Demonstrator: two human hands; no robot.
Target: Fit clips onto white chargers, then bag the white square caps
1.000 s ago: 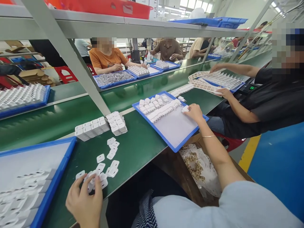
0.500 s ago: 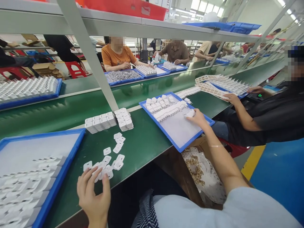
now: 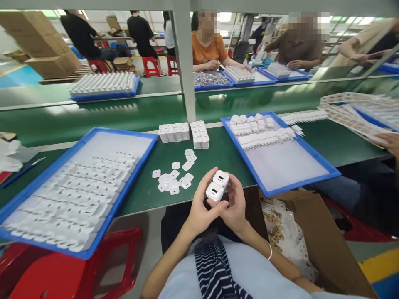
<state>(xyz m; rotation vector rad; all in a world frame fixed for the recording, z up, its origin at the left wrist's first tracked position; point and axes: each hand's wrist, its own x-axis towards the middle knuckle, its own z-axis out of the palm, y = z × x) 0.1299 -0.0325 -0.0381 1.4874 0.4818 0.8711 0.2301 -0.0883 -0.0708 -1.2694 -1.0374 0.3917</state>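
Note:
Two white USB chargers (image 3: 215,191) are pressed together between my hands, port faces up, each showing a dark slot and a smaller one. My left hand (image 3: 199,207) closes around them from the left, with its thumb across the front. From the right, my right hand (image 3: 237,203) wraps the pair, its fingers curled along the side. Loose white face plates (image 3: 170,179) lie scattered on the green bench just beyond my left hand. Behind those stand neat stacks of the same plates (image 3: 174,133). A blue-rimmed tray (image 3: 299,189) with rows of white chargers (image 3: 268,138) is to the right.
Another blue-rimmed tray (image 3: 106,230) on the left carries many rows of white chargers. A grey post (image 3: 184,62) rises behind the stacks. Below the bench sits an open cardboard box (image 3: 327,245); a red stool (image 3: 56,270) is at lower left. Co-workers sit across the line.
My right hand has come from the right tray with a charger to my front. My left hand has left the loose plates and joined it. The view has swung left.

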